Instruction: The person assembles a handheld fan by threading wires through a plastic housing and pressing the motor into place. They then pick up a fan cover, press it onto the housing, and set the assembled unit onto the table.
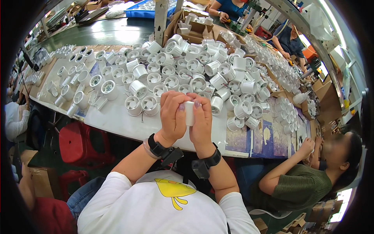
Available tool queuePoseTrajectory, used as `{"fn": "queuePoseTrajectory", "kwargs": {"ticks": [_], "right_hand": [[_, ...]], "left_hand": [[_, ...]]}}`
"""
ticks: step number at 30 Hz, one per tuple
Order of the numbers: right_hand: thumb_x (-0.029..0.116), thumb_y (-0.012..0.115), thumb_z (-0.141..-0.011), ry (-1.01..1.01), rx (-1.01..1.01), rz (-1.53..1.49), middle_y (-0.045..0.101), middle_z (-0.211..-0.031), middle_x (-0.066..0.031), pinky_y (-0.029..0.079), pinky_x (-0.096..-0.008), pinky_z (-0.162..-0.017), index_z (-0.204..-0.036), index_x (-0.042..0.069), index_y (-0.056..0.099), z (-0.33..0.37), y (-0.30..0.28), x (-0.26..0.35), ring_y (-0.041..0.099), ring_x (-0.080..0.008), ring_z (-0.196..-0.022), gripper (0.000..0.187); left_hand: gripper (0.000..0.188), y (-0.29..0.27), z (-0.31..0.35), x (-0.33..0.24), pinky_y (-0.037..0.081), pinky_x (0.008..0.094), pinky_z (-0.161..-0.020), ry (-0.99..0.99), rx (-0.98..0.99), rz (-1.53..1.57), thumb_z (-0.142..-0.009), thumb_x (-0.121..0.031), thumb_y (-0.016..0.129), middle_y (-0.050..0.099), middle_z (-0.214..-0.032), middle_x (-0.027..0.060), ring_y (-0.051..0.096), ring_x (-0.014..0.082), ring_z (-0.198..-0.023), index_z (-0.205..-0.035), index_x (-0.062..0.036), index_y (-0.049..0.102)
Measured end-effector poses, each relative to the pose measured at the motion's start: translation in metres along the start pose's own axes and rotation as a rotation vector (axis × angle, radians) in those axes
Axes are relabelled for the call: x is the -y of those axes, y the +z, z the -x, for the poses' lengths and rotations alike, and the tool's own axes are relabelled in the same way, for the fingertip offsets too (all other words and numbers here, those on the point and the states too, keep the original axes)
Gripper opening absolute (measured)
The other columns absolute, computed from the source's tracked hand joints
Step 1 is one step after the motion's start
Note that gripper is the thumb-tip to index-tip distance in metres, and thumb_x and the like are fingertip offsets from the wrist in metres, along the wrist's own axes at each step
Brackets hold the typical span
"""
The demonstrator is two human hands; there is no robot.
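In front of my chest, just above the table's near edge, both hands are wrapped round a white plastic housing (pixel 189 114). My left hand (pixel 172 117) closes on its left side, with the thumb pressed along it. On the opposite side my right hand (pixel 201 123) grips it the same way. Only a smooth white strip shows between the thumbs; the fingers hide the rest. Close beyond my hands stand white round fan housings, among them one with visible blades and a thin wire (pixel 150 104) and another beside it (pixel 133 105).
Several more white housings are heaped across the white table (pixel 113 125). A cardboard box (pixel 191 36) of white parts stands behind them, near a metal post (pixel 160 21). A co-worker in a green top (pixel 300 187) sits at the right. Red stools (pixel 80 144) stand at the lower left.
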State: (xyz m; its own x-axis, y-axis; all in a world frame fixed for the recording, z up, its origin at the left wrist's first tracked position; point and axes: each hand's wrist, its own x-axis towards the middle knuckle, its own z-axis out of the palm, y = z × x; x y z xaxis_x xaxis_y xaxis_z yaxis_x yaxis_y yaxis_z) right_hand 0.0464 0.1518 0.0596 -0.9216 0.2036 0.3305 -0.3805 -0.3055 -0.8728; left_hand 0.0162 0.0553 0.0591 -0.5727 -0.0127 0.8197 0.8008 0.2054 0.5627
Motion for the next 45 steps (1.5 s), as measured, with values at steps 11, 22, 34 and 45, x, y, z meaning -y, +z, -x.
{"fn": "queuePoseTrajectory", "kwargs": {"ticks": [11,22,34,45], "right_hand": [[0.031,0.042,-0.098,-0.015,0.056,-0.773,0.058,-0.115,-0.0131,0.042,-0.0433,-0.098,-0.104,0.010,0.053,-0.027,-0.027,0.012,0.057,-0.0299,-0.105,0.024],[0.022,0.038,-0.098,-0.048,0.083,-0.130,0.050,-0.129,-0.0124,0.037,-0.0416,-0.105,-0.115,0.009,0.049,-0.008,-0.010,0.017,0.047,-0.0243,-0.122,0.024],[0.009,0.043,-0.096,-0.221,0.097,-0.220,0.047,-0.126,-0.0106,0.034,-0.0374,-0.106,-0.115,0.009,0.048,0.012,-0.005,0.009,0.045,-0.0217,-0.121,0.020],[0.020,0.045,-0.100,0.065,0.038,-0.513,0.048,-0.128,-0.0122,0.039,-0.0400,-0.103,-0.112,0.009,0.048,0.003,-0.019,0.011,0.047,-0.0237,-0.120,0.017]], "left_hand": [[0.072,0.006,0.031,0.022,0.025,0.0386,-0.111,-0.587,0.065,0.724,-0.096,-0.038,0.046,0.027,-0.149,0.0144,0.032,0.0265,-0.135,-0.149,-0.0032,0.011],[0.066,0.011,0.012,-0.017,0.028,0.0377,-0.110,-0.531,0.156,0.880,-0.088,-0.010,0.055,0.033,-0.143,0.0140,0.033,0.0224,-0.134,-0.145,-0.0040,0.021],[0.052,0.021,0.016,-0.014,0.029,0.0468,-0.110,-0.147,0.047,0.626,-0.082,-0.007,0.055,0.043,-0.129,0.0159,0.039,0.0321,-0.129,-0.131,-0.0040,0.036],[0.043,0.017,0.010,-0.022,0.033,0.0432,-0.107,-0.188,0.137,0.468,-0.089,-0.019,0.056,0.043,-0.131,0.0154,0.042,0.0283,-0.125,-0.126,-0.0034,0.040]]}}
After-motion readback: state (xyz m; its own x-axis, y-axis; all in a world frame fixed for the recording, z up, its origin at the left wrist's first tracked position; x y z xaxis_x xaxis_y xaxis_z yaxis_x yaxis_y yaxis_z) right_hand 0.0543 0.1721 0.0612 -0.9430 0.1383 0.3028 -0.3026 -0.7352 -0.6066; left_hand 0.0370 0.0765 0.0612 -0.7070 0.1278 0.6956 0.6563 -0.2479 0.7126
